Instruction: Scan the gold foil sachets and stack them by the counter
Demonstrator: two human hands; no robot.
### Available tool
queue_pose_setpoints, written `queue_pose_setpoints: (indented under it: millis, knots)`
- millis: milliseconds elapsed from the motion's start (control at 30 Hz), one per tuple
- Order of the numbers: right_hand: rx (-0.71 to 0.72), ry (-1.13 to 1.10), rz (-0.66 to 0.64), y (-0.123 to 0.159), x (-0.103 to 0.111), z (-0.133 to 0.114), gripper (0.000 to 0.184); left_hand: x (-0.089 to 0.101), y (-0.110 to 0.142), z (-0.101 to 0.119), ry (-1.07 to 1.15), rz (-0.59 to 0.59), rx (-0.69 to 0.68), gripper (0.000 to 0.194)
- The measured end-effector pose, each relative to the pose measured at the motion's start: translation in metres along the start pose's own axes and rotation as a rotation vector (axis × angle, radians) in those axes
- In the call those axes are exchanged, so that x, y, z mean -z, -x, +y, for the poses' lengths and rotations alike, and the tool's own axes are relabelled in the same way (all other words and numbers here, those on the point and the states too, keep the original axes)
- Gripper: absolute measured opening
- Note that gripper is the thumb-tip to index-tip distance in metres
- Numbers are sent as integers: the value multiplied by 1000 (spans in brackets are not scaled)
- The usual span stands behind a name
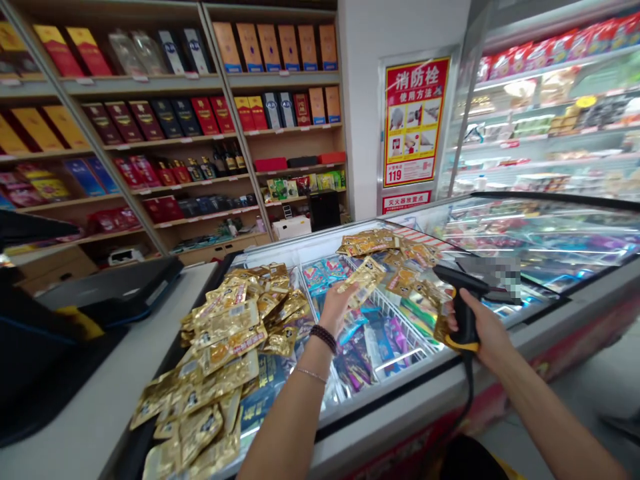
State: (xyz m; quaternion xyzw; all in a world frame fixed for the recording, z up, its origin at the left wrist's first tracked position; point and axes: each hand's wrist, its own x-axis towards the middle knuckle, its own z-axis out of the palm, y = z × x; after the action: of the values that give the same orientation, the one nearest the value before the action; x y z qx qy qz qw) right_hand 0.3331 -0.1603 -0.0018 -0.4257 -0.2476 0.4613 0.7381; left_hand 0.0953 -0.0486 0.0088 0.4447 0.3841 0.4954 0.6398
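Observation:
My left hand [336, 310], with a beaded bracelet on its wrist, grips a gold foil snack packet [367, 277] over the chest freezer's glass top. My right hand [485, 327] is wrapped around a black and yellow barcode scanner [466, 310], its head pointing left and its cord hanging down. A large heap of gold packets [230, 330] lies to the left on the glass. Farther back, a smaller pile of similar packets [373, 241] rests near the freezer's far side, with some spread toward the scanner.
Beneath the glass, wire baskets [400, 320] hold colourful wrapped goods. A counter [165, 333] with dark equipment stands at left. Shelves of boxed bottles [190, 120] line the back wall beside a red fire-hydrant sign [416, 123]. A lit display fridge [555, 113] is at right.

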Motion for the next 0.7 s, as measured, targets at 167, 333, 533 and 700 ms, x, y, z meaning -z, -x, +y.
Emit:
queue_pose_setpoints:
  millis: [167,333,533,700]
  knots:
    - [21,213,-67,24,-31,2,38,21,14,20,263,-3,4,26]
    - [69,411,-236,61,-70,0,44,34,21,26,327,-70,-49,37]
    - [118,712,-372,96,-85,8,54,41,18,24,421,-53,-1,39]
    - [136,851,-326,115,-93,18,51,45,14,19,464,-134,22,39]
